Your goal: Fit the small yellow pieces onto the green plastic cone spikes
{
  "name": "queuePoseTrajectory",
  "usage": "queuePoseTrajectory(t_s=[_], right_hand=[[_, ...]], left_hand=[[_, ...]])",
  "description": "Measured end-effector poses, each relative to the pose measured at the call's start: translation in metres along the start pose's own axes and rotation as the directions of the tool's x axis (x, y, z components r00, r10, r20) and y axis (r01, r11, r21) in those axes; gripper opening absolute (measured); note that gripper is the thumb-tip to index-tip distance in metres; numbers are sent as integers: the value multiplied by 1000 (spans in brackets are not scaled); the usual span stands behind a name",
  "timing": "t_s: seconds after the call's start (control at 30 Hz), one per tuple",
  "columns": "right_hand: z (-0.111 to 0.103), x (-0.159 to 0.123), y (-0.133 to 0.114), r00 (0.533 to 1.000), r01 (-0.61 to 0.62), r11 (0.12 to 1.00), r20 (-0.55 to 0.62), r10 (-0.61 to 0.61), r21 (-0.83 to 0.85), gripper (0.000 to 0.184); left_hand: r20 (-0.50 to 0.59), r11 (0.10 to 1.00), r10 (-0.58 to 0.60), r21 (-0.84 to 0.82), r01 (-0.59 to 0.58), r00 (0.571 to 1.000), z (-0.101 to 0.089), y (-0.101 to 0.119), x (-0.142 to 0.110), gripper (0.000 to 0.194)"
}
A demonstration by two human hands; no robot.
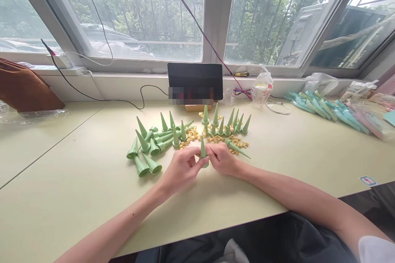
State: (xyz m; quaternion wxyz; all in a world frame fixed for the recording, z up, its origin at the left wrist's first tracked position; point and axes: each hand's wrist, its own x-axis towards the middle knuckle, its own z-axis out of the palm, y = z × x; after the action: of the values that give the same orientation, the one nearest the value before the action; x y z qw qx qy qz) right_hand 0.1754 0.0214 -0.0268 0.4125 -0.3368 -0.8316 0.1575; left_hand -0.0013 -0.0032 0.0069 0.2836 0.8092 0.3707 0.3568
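Note:
Upright between my hands is a green plastic watering spike [203, 148], its tapered tip pointing up. My left hand [184, 166] is closed around its base with thumb and fingers. My right hand [222, 158] is pinched against the spike's right side; whatever its fingertips hold is hidden. Just beyond my hands lie small yellow plastic valve pieces [242, 144] in a loose heap. Behind them several green spikes [246, 124] stand on their bases. Left of my left hand, more green spikes [156, 165] lie on their sides or stand, some with hollow bases facing me.
A dark tablet [195, 78] leans on a small stand at the back of the pale table [77, 197]. Cables run along the sill. Bagged pastel items [327, 107] lie at the back right, a knotted plastic bag [262, 87] beside them. A brown bag [26, 86] sits far left.

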Motion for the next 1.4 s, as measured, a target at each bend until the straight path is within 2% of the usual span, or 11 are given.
queuePoseTrajectory(t_s=[0.1, 0.33, 0.7, 1.03, 1.4], right_hand=[[0, 0, 0, 1000, -4, 1000, 18, 4, 3, 37], [-1, -1, 0, 998, -20, 1000, 57, 19, 15, 38], [-1, -1, 3, 998, -26, 1000, 54, 25, 13, 38], [-2, 1, 0, 999, -24, 999, 46, 23, 24, 37], [-1, 0, 1, 997, -33, 999, 77, 31, 21, 36]], left_hand=[[-6, 997, 43, 69, -42, 999, 0, -1, -1, 13], [20, 988, 47, 145, -49, 999, -2, -1, 0, 17], [39, 991, 15, 129, -20, 999, -2, 1, 1, 23], [40, 991, 52, 123, -56, 998, -1, -2, 0, 17], [25, 981, 70, 180, -74, 997, 1, -3, -2, 22]])
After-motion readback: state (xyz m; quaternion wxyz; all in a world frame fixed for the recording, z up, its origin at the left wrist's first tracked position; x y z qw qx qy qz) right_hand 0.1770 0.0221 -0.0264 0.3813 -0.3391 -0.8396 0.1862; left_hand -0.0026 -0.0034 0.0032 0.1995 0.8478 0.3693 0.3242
